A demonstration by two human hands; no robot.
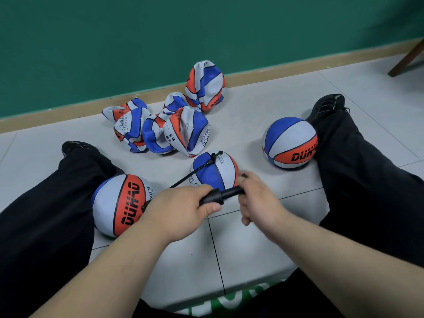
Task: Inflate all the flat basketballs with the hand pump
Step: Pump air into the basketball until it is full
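Up close, two hands grip a black hand pump (222,195) over a tiled floor (252,249).
Left hand (181,206) curls tightly round the barrel; right hand (260,199) wraps the handle, hiding it. The hose (192,174) reaches the basketball (215,168) just behind, its lower part covered by both hands.

Black trousers (367,191), black shoes (327,104), white top (241,297), green lettering.

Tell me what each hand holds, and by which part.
Both hold the pump: the left hand grips its barrel, the right hand its handle.
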